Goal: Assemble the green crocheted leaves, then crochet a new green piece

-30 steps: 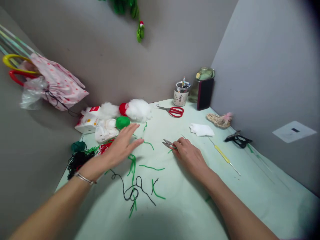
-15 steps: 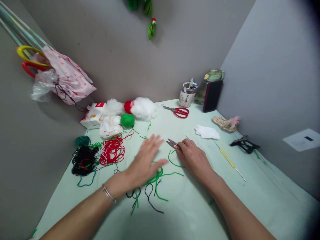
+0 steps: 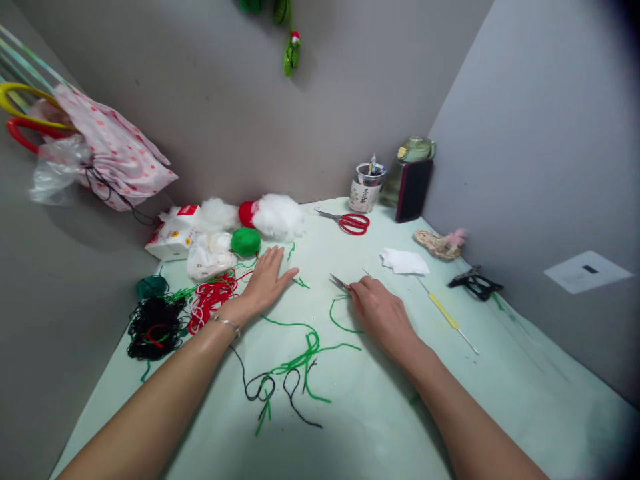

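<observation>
My left hand point(image 3: 265, 283) is open, palm down over the table, thumb apart from the fingers. Its fingertips are close to a ball of green yarn point(image 3: 245, 242), and short green yarn scraps point(image 3: 301, 283) lie just right of its thumb. My right hand point(image 3: 379, 310) is closed round a small pair of scissors point(image 3: 340, 283); the blades point left and the handles are mostly covered. A curved piece of green yarn point(image 3: 334, 319) lies beside that hand. Between my forearms are tangled green yarn lengths point(image 3: 307, 353) and black yarn pieces point(image 3: 295, 393).
Red yarn point(image 3: 210, 300) and a black yarn tangle point(image 3: 157, 327) lie at left, below white stuffing point(image 3: 280, 219). Red-handled scissors point(image 3: 354, 223), a pen jar point(image 3: 365, 193) and a phone point(image 3: 415, 191) are at the back. A yellow-handled hook point(image 3: 444, 311) and white tissue point(image 3: 404, 261) are at right.
My left hand has moved away and to the left, from above the green yarn lengths to near the green ball. My right hand stays with the small scissors. The view has shifted slightly.
</observation>
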A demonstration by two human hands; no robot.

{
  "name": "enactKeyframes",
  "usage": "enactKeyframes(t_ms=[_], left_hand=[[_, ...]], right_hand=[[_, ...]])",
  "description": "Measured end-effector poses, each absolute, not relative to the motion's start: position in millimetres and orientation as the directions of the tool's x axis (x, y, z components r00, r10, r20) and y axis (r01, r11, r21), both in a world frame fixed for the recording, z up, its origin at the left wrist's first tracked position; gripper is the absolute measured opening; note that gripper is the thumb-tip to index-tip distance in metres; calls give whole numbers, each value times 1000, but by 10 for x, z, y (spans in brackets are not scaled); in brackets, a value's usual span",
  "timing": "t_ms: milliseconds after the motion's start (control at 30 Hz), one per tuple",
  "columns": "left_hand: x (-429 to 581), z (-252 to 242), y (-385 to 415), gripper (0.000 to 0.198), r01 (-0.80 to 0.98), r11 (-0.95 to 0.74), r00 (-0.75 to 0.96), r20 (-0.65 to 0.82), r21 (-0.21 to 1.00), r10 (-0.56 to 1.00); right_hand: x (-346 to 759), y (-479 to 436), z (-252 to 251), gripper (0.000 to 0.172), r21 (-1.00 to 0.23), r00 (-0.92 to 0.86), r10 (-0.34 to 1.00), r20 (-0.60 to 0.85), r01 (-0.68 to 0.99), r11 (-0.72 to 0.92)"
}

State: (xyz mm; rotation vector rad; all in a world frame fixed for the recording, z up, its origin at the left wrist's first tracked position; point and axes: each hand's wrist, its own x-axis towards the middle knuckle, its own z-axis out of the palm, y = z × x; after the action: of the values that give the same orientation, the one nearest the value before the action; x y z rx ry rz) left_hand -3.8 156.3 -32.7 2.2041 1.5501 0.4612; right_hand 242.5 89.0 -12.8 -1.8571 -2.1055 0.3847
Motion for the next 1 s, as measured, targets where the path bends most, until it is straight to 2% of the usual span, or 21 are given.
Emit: enactKeyframes(t_ms=[133, 267, 300, 367, 400, 467, 500, 567, 633, 700, 767, 900, 1000], left_hand=[[290, -305, 1383, 79, 742, -410, 504, -38, 530, 863], [212, 33, 970, 58, 576, -519, 748, -152, 632, 646], [99, 117, 909, 66, 530, -499, 806, -223, 686, 549], [-167, 211, 834, 105, 556, -480, 792, -256, 678, 555], [-292, 208, 805, 116, 596, -486, 763, -262, 639, 591], [-472, 110, 737, 123, 648, -512, 735, -286, 564, 615], [-517, 27, 696, 125, 648, -544, 745, -296, 533, 598], [-527, -156, 622, 126, 671, -571, 730, -287, 472, 620], [-468, -304, 594, 112, 708, -564, 684, -211, 425, 699], [-388, -372, 628, 87, 745, -514, 601, -95, 426, 793], [-324, -365, 701, 70, 751, -438, 506, -5, 494, 863], [-277, -289, 766, 60, 711, -294, 362, 26, 639, 932], [-272, -317, 645, 67, 735, -315, 398, -6, 601, 917]], right_hand=[[2488, 932, -78, 28, -624, 1, 999, 40, 781, 24], [2562, 982, 8, 39, -838, 9, 999, -36, 544, -35], [2581, 986, 33, 40, -875, 9, 999, -51, 482, -49], [2625, 984, 90, 35, -948, 37, 996, -80, 305, -87], [2650, 978, 119, 31, -975, 53, 994, -93, 197, -102], [2701, 961, 177, 25, -994, 68, 992, -103, 26, -105], [2725, 953, 201, 25, -995, 62, 994, -94, 9, -95], [2769, 940, 233, 30, -991, 16, 998, -59, 122, -61], [2804, 940, 236, 37, -941, -11, 1000, -24, 338, -19], [2839, 951, 213, 37, -807, 16, 1000, 9, 591, -2], [2875, 971, 174, 35, -639, 85, 995, 48, 769, -35], [2895, 991, 79, 22, -425, 135, 990, 50, 900, -102], [2794, 977, 18, 14, -282, 98, 995, -8, 955, -96]])
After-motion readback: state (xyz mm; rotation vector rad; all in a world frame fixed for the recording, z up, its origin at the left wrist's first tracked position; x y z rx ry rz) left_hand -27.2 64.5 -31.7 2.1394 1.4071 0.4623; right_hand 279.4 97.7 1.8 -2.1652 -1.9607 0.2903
